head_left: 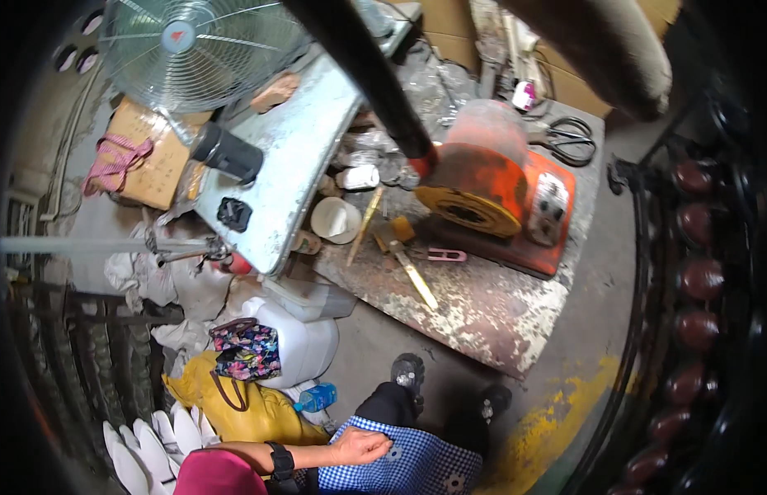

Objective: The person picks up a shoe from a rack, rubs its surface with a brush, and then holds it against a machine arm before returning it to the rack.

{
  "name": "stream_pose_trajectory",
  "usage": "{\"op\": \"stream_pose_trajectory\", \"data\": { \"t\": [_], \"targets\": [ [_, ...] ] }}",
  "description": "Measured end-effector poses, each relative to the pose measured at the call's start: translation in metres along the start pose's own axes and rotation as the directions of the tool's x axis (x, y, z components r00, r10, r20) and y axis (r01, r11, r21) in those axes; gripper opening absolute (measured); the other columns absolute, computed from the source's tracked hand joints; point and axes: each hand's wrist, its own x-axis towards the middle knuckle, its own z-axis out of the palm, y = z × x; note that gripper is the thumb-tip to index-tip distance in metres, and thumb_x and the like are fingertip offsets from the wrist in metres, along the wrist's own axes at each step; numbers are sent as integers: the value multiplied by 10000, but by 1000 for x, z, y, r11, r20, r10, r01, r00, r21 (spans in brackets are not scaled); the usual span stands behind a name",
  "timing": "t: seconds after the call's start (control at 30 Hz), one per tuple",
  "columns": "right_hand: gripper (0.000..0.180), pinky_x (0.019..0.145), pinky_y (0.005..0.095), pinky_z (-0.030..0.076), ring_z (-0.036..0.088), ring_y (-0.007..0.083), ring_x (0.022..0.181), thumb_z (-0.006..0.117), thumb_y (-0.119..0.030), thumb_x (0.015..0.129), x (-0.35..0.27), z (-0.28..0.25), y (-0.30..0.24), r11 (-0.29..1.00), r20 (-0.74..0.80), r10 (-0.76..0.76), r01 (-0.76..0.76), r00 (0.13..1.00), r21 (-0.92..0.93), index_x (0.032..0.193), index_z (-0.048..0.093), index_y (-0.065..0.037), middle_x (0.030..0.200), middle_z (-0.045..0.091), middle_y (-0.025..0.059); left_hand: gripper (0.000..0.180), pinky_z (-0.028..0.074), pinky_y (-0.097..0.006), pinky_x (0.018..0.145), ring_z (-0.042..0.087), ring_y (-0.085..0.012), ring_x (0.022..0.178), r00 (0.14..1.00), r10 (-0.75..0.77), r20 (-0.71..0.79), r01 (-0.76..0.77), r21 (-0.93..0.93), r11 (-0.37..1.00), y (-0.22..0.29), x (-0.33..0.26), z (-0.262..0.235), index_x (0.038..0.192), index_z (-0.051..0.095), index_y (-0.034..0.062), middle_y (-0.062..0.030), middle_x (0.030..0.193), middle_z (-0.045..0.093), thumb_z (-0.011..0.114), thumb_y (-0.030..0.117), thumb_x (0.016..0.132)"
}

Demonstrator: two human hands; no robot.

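My left hand (360,446), with a dark watch (281,460) on the wrist, is closed in a loose fist over a blue-and-white checked apron (433,458) on my lap. Nothing shows in its fingers; the palm side is hidden. No part of my right hand appears. In front of me stands a worn table (474,322) bearing an orange machine (482,181) with a round yellow-rimmed face. Nearer its front edge lie a light-handled tool (414,275), pink thread snips (446,255) and a thin yellow stick (364,227). Black-handled scissors (570,141) rest beyond the machine.
A large fan (177,37) and a dark cylinder (228,153) are by the pale bench (317,107). At left are a yellow bag (251,412), a blue bottle (317,398) and white shoe-shaped pieces (144,454). A rack with rounded dark-red pieces (701,280) lines the right.
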Motion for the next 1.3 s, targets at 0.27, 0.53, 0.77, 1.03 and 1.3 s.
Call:
{"op": "stream_pose_trajectory", "data": {
  "t": [0.27, 0.53, 0.77, 1.03, 1.3],
  "targets": [
    [412, 870, 386, 454, 580, 295, 1020, 547, -216, 792, 62, -65, -31, 995, -103, -55, 47, 993, -83, 1159, 554, -30, 1129, 586, 207, 210, 406, -344, 416, 529, -236, 474, 992, 108, -66, -116, -134, 984, -17, -1, 19, 665, 519, 65, -84, 554, 504, 589, 173, 832],
    [418, 870, 388, 454, 579, 295, 1020, 535, -215, 804, 113, -133, -93, 975, -254, -217, 197, 942, -104, 1177, 539, -26, 1136, 584, 202, 170, 396, -328, 416, 503, -209, 456, 924, 244, -293, -291, -128, 948, -34, -1, 37, 666, 540, 35, -72, 545, 490, 580, 97, 819],
    [423, 870, 389, 453, 578, 295, 1021, 524, -214, 815, 100, -156, -121, 942, -418, -330, 326, 846, -84, 1193, 526, -22, 1142, 583, 198, 236, 384, -326, 397, 503, -199, 443, 793, 313, -523, -370, -6, 929, -43, -24, 52, 604, 485, 39, -62, 527, 477, 574, 91, 815],
    [429, 871, 390, 453, 576, 295, 1021, 511, -213, 828, 26, -150, -115, 897, -660, -328, 442, 676, 6, 1210, 511, -18, 1148, 581, 194, 178, 420, -324, 418, 544, -217, 479, 710, 354, -609, -326, 160, 932, -56, -67, 59, 639, 533, 39, -81, 573, 543, 558, 126, 793],
    [435, 871, 392, 452, 575, 295, 1021, 498, -211, 841, -59, -148, -82, 823, -852, -250, 565, 461, 64, 1228, 496, -14, 1155, 579, 190, 204, 417, -326, 432, 540, -229, 488, 600, 320, -733, -301, 163, 939, -64, -100, 70, 633, 496, 33, -88, 562, 536, 545, 121, 811]
  ]
}}
